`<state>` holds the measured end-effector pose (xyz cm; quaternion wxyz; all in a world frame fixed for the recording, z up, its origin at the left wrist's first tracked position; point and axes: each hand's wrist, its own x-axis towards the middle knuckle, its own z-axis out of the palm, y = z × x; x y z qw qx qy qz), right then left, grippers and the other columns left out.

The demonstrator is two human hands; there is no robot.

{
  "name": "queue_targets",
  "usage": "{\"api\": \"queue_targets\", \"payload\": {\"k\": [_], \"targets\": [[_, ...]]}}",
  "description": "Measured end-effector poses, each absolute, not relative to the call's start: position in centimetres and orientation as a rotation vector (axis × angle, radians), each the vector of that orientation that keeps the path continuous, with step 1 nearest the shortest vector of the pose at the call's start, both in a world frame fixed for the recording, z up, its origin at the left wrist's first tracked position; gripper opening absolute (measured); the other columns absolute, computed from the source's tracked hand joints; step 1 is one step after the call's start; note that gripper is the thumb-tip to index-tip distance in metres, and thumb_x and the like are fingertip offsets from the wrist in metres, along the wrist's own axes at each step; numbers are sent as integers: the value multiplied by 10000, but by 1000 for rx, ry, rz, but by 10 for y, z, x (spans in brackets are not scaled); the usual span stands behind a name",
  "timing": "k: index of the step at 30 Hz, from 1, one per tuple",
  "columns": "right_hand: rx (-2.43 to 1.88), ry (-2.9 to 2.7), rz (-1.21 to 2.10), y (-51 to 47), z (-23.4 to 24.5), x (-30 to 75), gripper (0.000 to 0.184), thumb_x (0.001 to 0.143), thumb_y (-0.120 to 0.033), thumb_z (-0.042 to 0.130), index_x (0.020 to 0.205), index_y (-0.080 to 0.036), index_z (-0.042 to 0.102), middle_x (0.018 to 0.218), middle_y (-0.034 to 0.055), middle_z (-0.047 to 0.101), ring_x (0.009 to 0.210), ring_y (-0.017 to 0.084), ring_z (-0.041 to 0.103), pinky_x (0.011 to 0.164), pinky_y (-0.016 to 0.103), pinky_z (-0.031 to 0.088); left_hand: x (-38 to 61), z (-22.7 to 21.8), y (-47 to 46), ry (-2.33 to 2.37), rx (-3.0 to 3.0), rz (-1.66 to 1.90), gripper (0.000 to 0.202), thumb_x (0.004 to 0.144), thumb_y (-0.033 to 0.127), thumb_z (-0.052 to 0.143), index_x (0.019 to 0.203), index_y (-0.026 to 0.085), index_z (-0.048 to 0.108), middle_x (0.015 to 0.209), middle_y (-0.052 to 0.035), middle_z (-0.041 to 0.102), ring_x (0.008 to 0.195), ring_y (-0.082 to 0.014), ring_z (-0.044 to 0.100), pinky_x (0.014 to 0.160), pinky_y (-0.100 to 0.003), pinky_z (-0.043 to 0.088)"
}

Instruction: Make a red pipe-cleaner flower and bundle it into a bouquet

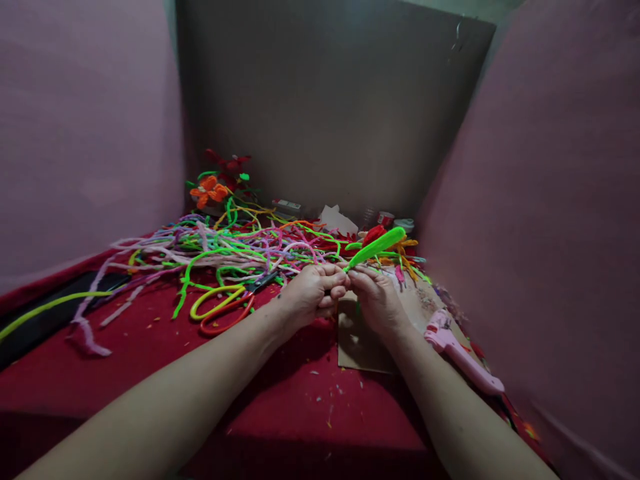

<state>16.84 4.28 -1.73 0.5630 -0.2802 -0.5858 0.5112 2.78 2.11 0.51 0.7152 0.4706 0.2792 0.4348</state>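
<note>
A bright green pipe-cleaner leaf (377,247) points up and to the right from between my two hands. My left hand (319,292) is closed, its thumb and forefinger pinching the leaf's narrow lower end. Right beside it, my right hand (373,293) pinches the same leaf near its base, fingers pressed together. The hands nearly touch, and the exact grip on the stem is partly hidden by the fingers. Scissors (223,308) with one yellow and one red handle loop lie left of my left hand.
Many coloured pipe cleaners (250,250) are heaped across the red cloth (280,400). Pipe-cleaner flowers (209,192) stand at the back left. A pink glue gun (463,357) lies by my right forearm, near a cardboard piece (360,347). A grey panel and pink side walls enclose the table.
</note>
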Motion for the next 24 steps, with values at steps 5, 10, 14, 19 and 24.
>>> {"api": "queue_targets", "payload": {"k": [5, 10, 14, 19, 24], "targets": [[-533, -1225, 1416, 41, -15, 166, 48, 679, -200, 657, 710, -192, 693, 700, -6, 648, 627, 117, 527, 631, 243, 419, 22, 7, 24, 520, 1008, 831, 58, 790, 193, 526, 764, 142, 515, 509, 93, 360, 312, 1, 159, 303, -124, 160], [-560, -1177, 1415, 43, -19, 165, 48, 649, -217, 695, 641, -178, 669, 631, -13, 622, 567, 108, 511, 551, 234, 387, 32, 4, 20, 829, 1390, 997, 192, 828, 300, 470, 706, 154, 498, 531, 62, 405, 350, -32, 262, 362, -163, 224], [-615, -1197, 1276, 43, -24, 163, 78, 664, -240, 677, 703, -172, 685, 681, -4, 639, 602, 117, 518, 541, 233, 372, 39, -8, 19, 1400, 2082, 1260, 134, 822, 222, 459, 722, 175, 534, 617, -1, 529, 538, -114, 461, 533, -221, 337], [-746, -1287, 1116, 35, -17, 161, 99, 685, -243, 631, 714, -177, 699, 698, -5, 663, 630, 136, 518, 555, 249, 370, 34, -15, 23, 1521, 2315, 1222, 190, 850, 189, 398, 792, 203, 579, 707, -16, 606, 605, -140, 508, 582, -239, 342], [-722, -1274, 1203, 34, -13, 160, 153, 700, -278, 619, 789, -185, 701, 754, 7, 680, 663, 153, 553, 555, 251, 393, 31, -4, 27, 1260, 2002, 1251, 164, 800, 202, 470, 688, 166, 584, 609, 18, 543, 568, -107, 464, 558, -214, 338]]}}
